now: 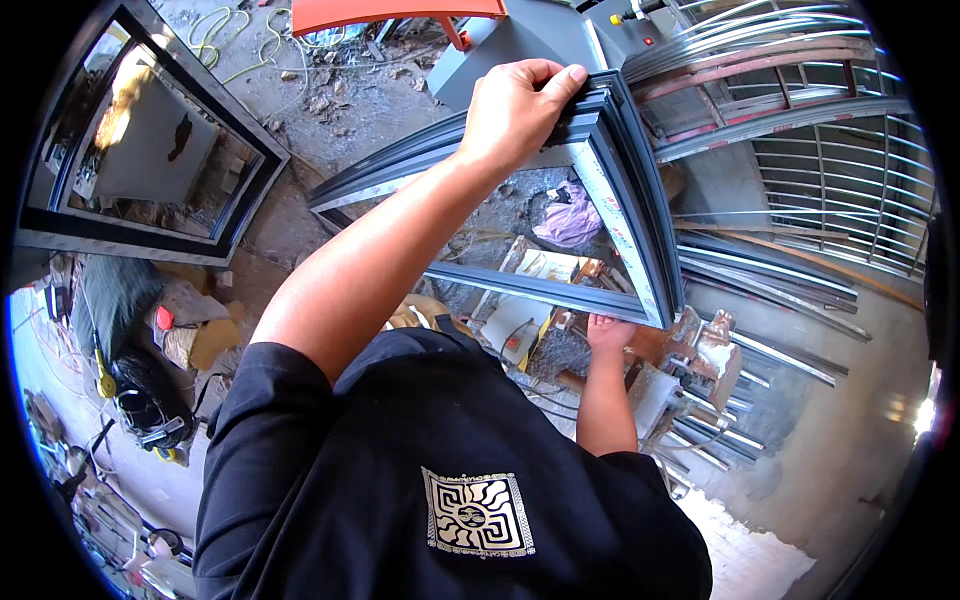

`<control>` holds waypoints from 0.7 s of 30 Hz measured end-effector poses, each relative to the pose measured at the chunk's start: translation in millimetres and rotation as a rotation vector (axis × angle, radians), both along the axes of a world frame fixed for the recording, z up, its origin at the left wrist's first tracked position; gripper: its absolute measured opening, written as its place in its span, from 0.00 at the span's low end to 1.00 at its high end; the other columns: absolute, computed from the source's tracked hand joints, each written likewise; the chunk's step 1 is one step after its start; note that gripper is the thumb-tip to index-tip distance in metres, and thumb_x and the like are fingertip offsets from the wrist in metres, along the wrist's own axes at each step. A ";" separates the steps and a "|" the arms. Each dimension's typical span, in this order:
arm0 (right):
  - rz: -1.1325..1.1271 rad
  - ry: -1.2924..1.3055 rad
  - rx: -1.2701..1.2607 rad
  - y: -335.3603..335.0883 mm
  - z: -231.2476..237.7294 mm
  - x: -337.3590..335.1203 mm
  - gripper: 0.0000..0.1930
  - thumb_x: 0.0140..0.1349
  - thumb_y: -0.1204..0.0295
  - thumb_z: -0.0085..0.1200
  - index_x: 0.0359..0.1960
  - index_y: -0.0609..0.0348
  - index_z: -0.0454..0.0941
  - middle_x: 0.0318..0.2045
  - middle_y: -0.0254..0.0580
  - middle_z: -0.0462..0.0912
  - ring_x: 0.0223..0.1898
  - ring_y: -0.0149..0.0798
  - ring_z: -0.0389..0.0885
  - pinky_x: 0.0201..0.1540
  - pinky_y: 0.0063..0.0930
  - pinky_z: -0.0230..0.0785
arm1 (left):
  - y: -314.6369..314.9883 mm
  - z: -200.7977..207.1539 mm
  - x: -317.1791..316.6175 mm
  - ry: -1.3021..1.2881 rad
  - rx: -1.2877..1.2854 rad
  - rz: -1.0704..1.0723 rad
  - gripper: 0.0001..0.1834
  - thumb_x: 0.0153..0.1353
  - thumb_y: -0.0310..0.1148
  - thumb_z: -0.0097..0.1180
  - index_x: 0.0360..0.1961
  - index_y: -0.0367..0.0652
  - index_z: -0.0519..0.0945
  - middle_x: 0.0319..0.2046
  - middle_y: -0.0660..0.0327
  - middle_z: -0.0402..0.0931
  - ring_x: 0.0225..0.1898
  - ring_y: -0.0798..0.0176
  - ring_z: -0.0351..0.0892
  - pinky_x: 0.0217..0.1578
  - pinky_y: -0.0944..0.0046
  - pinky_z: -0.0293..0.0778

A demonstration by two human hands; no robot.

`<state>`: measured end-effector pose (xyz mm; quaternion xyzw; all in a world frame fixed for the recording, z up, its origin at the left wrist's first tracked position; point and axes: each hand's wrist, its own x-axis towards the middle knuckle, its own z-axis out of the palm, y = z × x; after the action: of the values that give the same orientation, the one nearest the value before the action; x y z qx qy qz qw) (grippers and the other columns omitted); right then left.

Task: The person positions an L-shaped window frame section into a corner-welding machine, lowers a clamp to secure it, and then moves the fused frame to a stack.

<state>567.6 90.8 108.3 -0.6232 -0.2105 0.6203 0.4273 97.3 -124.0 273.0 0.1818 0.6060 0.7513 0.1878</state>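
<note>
A dark grey metal window frame (655, 225) with whitish film strips on its inner faces is held up in front of me, tilted. My left hand (515, 110) grips its upper edge, thumb along the top and the other fingers mostly hidden behind the profile. Below the lower right corner, my right hand (608, 332) holds the frame from underneath; the bar hides part of those fingers. Through the opening, a crumpled purple cloth (570, 215) shows on the littered ground beyond.
Another dark-framed window (240, 232) stands at the left. Long metal profiles (770, 280) lie on the right-hand floor, below metal racks (840, 190). A rusty machine (690, 350) is close to my right forearm. Rubble and a yellow hose (265, 65) lie at the back.
</note>
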 end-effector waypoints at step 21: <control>0.134 0.050 -0.014 35.3 -28.7 8.0 0.39 0.80 0.32 0.46 0.72 0.52 0.81 0.73 0.44 0.82 0.75 0.51 0.79 0.85 0.65 0.65 | -2.5 -0.2 11.0 0.049 -0.046 0.053 0.24 0.81 0.52 0.66 0.54 0.39 0.94 0.36 0.50 0.94 0.38 0.59 0.94 0.44 0.55 0.86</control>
<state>575.6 126.2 79.6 -0.5949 -0.2366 0.6645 0.3854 108.3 -126.4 272.8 0.1798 0.6320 0.7373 0.1572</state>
